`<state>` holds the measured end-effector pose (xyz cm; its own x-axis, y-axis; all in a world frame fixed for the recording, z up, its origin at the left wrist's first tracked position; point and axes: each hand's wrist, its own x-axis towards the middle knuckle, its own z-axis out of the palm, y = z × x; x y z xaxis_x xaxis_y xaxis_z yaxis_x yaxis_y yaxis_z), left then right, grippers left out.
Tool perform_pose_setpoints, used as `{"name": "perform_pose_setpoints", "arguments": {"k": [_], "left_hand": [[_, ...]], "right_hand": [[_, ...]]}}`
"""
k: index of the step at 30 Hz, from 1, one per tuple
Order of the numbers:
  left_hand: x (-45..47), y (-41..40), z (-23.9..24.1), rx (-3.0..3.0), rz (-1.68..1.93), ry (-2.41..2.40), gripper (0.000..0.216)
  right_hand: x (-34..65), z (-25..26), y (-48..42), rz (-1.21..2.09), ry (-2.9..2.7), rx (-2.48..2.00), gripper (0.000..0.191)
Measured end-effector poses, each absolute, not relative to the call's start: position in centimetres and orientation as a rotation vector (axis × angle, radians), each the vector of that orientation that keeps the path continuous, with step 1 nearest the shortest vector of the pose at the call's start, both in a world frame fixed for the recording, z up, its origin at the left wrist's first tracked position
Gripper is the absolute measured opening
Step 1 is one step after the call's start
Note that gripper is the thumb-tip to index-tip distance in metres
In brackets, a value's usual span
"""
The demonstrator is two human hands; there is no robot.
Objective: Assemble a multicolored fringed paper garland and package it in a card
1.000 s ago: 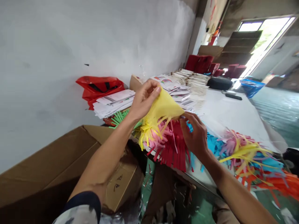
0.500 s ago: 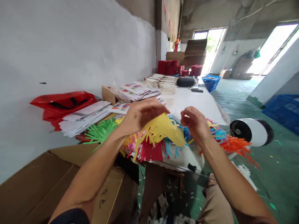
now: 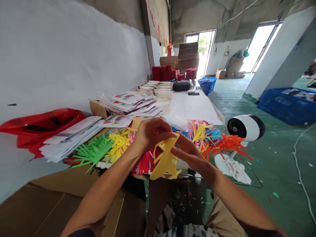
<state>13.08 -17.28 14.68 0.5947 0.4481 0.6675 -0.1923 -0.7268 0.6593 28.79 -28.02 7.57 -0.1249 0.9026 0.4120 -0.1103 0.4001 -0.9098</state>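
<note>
My left hand (image 3: 149, 133) and my right hand (image 3: 189, 153) meet over the near edge of the table, both pinching the top of a yellow fringed paper piece (image 3: 166, 161) that hangs down between them. Behind and below my hands lie heaps of cut fringed paper: green (image 3: 92, 151), yellow (image 3: 119, 143), red (image 3: 145, 163), and a mixed orange, pink and blue heap (image 3: 217, 140).
A long white table (image 3: 192, 105) carries stacks of printed cards (image 3: 128, 100), white sheets (image 3: 71, 135) and a red bag (image 3: 37, 126). An open cardboard box (image 3: 61, 200) stands at the lower left. A white fan (image 3: 244, 128) and blue crates (image 3: 287, 105) stand on the green floor.
My right hand has closed in on my left hand and taken hold of the yellow piece, which now hangs narrow and vertical. The view has swung right and up along the table.
</note>
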Motion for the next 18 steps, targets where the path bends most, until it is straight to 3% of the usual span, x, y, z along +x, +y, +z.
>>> {"name": "perform_pose_setpoints", "arguments": {"k": [5, 10, 15, 18], "left_hand": [[13.0, -16.6, 13.9, 1.868, 0.99, 0.272, 0.036], [12.2, -15.8, 12.5, 1.577, 0.724, 0.275, 0.043], [12.7, -16.2, 7.3, 1.414, 0.309, 0.236, 0.077], [12.8, -16.9, 4.2, 1.361, 0.068, 0.183, 0.086]], "right_hand": [[29.0, 6.4, -27.8, 0.977, -1.329, -0.809, 0.028], [30.8, 7.1, -28.4, 0.983, -1.193, -0.936, 0.038], [33.1, 7.8, -29.5, 0.882, -1.265, -1.149, 0.04], [35.4, 8.6, -30.6, 0.898, -1.404, -1.312, 0.035]]}}
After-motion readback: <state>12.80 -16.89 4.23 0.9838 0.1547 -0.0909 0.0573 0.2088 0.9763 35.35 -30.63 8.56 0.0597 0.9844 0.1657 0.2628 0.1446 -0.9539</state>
